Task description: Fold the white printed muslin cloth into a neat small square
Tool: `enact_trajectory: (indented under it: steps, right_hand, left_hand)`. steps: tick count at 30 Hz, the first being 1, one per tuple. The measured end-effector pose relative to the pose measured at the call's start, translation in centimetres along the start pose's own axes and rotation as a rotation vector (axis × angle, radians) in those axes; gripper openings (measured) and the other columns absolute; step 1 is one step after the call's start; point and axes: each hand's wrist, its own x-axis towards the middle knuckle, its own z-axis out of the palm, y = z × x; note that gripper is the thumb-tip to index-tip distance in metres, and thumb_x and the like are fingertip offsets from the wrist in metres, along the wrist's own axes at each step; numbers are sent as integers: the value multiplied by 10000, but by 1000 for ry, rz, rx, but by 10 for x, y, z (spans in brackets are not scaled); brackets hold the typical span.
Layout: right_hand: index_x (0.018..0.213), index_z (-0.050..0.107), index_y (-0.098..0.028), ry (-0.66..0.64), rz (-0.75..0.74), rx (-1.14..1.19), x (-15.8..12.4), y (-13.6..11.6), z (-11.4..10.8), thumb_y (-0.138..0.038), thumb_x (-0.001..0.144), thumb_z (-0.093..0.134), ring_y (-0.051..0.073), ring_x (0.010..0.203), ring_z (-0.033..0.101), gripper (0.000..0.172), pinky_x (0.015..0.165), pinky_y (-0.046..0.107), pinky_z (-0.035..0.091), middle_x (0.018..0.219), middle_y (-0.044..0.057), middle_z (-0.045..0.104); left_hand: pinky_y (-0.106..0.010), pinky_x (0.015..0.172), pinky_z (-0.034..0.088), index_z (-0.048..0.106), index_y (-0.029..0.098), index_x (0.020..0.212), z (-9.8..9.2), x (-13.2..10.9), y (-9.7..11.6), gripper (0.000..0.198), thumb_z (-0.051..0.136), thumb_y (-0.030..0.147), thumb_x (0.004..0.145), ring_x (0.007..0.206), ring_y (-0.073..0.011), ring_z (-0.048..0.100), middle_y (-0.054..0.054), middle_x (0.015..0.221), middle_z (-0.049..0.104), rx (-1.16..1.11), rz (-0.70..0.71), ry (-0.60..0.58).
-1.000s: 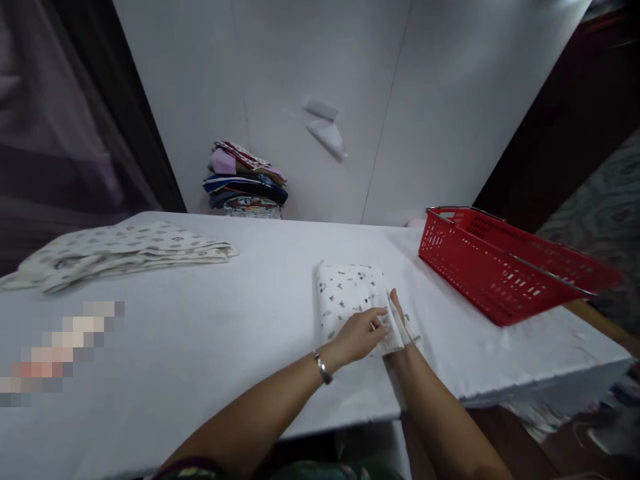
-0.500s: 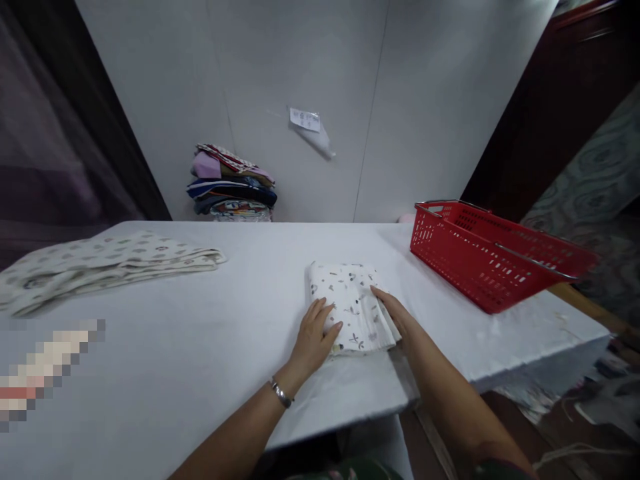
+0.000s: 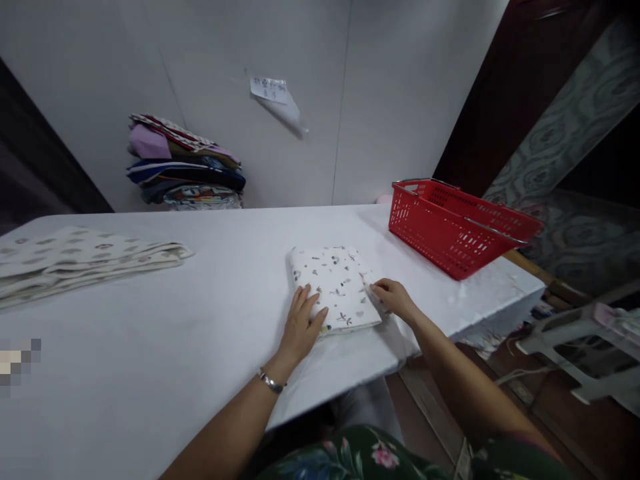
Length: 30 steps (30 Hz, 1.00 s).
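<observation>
A folded white cloth with small dark prints (image 3: 334, 283) lies on the white table (image 3: 165, 313), near its front edge. My left hand (image 3: 302, 322) rests flat on the cloth's near left corner, fingers stretched out. My right hand (image 3: 392, 296) is at the cloth's right edge, its fingers curled and pinching the folded layers there. A metal bracelet sits on my left wrist.
A red plastic basket (image 3: 455, 227) stands on the table's right end. A longer folded spotted cloth (image 3: 75, 260) lies at the far left. A stack of coloured fabrics (image 3: 183, 167) sits behind the table against the white wall. A white plastic stool (image 3: 575, 347) stands on the floor at right.
My left hand moved from the cloth's right edge to its near left corner and flattened. My right hand stayed at the right edge. The view shifted right.
</observation>
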Motion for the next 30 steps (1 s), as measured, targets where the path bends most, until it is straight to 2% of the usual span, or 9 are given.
enact_trajectory:
  steps: [3,8,11,15,19,22,24,27,30]
  right_hand:
    - [759,631,-157,-140,41,35,-9,-5,-1,-458,777,542,112,497,452,315,473,227,321,546,-12,532]
    - [722,621,-159,-208,27,-91,-13,-15,-1,-481,752,591,108,517,453,324,487,224,298,548,-12,534]
    - [675,596,-167,-245,23,-211,-16,-22,0,-432,718,633,112,551,461,270,509,227,292,573,-15,537]
    - [634,559,-170,-188,-49,-268,-18,-27,2,-314,693,628,105,578,439,171,518,224,272,586,-30,508]
    - [699,581,-171,-68,-10,-222,-14,-19,0,-316,720,597,113,602,463,148,523,220,282,621,-21,535]
    - [674,590,-168,-103,0,-381,-13,-11,2,-306,723,603,127,617,480,146,530,231,274,648,7,572]
    - [733,618,-169,-90,-10,-438,-15,-8,4,-347,735,608,144,647,505,178,543,240,280,711,35,609]
    - [790,639,-164,-58,-5,-448,-16,-7,7,-415,747,608,169,683,534,257,554,252,291,769,69,637]
    - [715,623,-162,-115,32,-416,-15,-9,7,-402,737,615,162,666,532,241,550,247,295,713,52,625]
  left_hand:
    - [-498,1130,244,548,168,1216,0,-1,1,448,428,454,893,1396,-246,197,-103,1470,338,6,11,-3]
    - [-508,1123,252,545,148,1215,0,-2,1,456,423,451,897,1394,-260,197,-120,1473,327,36,48,-1]
    - [-519,1110,273,548,163,1212,0,-3,-1,442,434,446,893,1391,-270,204,-114,1471,333,43,67,12]
    - [-517,1111,273,544,159,1216,0,-4,0,446,434,447,894,1394,-269,195,-116,1476,323,42,75,11]
    - [-492,1120,267,543,142,1215,-3,-5,4,459,429,451,896,1400,-261,175,-127,1480,311,45,94,-14]
    - [-491,1117,272,543,139,1215,-3,-6,6,460,432,449,894,1398,-264,184,-132,1476,317,56,111,-21]
    - [-499,1110,284,541,145,1218,-3,-7,5,455,438,445,892,1393,-267,199,-130,1468,332,64,118,-21]
    - [-501,1105,293,540,159,1222,-1,-7,2,441,451,433,888,1390,-266,210,-120,1460,351,72,124,-15]
    - [-503,1104,296,547,173,1217,-1,-7,0,428,462,429,884,1387,-266,220,-108,1453,367,73,126,-9]
